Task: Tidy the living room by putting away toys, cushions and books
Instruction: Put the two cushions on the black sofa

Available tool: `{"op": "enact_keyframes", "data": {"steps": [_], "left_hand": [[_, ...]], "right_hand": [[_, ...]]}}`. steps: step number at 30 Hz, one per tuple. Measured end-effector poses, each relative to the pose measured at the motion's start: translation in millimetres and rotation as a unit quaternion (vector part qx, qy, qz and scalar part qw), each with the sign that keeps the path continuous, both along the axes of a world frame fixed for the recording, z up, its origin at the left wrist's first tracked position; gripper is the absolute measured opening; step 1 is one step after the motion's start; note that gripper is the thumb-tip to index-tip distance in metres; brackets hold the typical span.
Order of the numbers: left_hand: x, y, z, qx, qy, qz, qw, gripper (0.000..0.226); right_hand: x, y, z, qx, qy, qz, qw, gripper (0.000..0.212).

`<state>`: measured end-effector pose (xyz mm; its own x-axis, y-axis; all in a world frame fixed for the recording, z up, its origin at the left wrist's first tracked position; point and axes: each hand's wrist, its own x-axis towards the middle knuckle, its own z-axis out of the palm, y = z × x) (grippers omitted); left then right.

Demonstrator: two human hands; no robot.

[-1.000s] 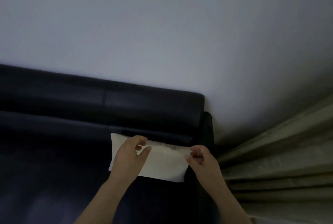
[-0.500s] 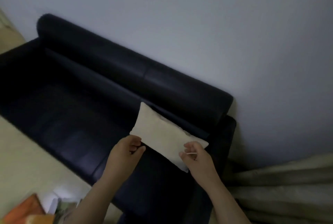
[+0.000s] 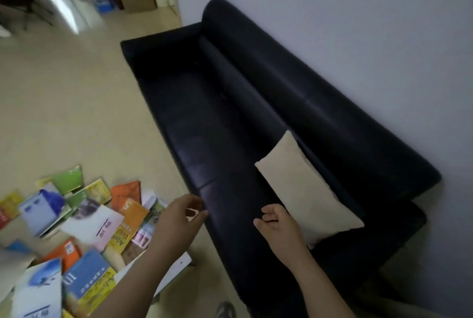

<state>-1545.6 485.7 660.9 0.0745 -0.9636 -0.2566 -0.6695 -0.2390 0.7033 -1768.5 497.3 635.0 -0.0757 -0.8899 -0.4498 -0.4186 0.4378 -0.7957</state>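
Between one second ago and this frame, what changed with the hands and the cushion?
Both hands let go of the cushion: the left hand and right hand have drawn back, fingers open and empty. The view swung left, bringing the scattered books on the floor into sight. The cushion stayed leaning against the backrest at the sofa's right end.

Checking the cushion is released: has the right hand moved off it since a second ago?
Yes. The right hand has come off the cushion, toward the sofa's front edge.

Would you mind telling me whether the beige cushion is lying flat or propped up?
Propped up: the cushion leans against the sofa backrest.
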Motion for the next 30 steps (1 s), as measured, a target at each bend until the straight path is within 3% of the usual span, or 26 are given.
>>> {"op": "enact_keyframes", "data": {"steps": [11,21,30], "left_hand": [[144.4,88.6,-13.4,0.017,0.008,0.221,0.975,0.016],[273.9,195.9,-20.0,0.029,0.047,0.345,0.937,0.01],[432.5,319.1,-29.4,0.045,0.055,0.404,0.912,0.013]], "right_hand": [[158.1,1.7,-4.3,0.005,0.03,0.222,0.975,0.025],[318.2,65.5,-6.4,0.027,0.084,0.364,0.927,0.029],[490.2,159.8,-22.6,0.033,0.085,0.424,0.901,0.021]]}}
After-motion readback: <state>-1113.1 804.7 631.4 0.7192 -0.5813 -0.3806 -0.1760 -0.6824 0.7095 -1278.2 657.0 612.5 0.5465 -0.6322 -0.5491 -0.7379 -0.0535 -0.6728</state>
